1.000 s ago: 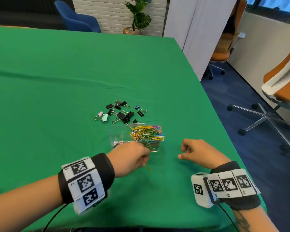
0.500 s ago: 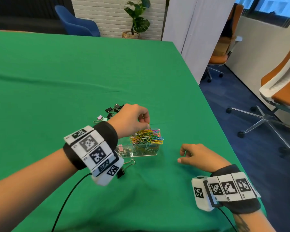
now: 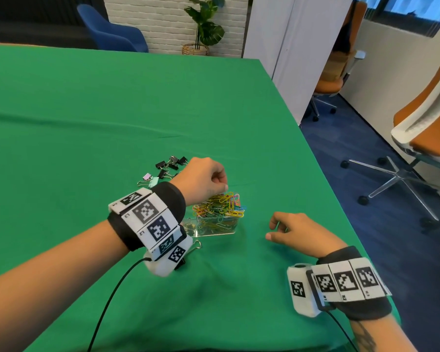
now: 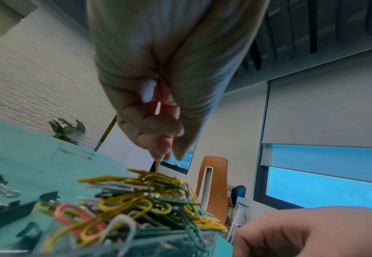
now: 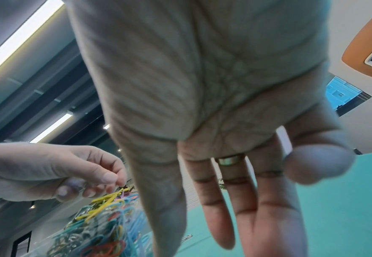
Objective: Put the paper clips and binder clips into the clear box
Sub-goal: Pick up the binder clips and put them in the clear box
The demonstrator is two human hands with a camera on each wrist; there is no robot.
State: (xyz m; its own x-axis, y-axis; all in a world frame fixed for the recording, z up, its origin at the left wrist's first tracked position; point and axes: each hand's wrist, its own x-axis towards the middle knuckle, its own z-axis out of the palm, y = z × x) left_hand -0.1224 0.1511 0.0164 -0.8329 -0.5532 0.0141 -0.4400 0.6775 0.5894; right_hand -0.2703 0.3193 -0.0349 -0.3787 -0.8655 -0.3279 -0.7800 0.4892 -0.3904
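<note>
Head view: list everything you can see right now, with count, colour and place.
clear box: one, transparent, on the table between the hands
paper clips: many, mixed colours, heaped in and above the box
binder clips: several, mostly black, two pastel, on the table beyond the box
table: one, green cloth
chairs: orange beside the table, blue behind it
plant: one, far wall
left hand: fingers pinched over the heap
right hand: on the table, holding nothing

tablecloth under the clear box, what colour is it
Plain green tablecloth, shown best in the head view.
</note>
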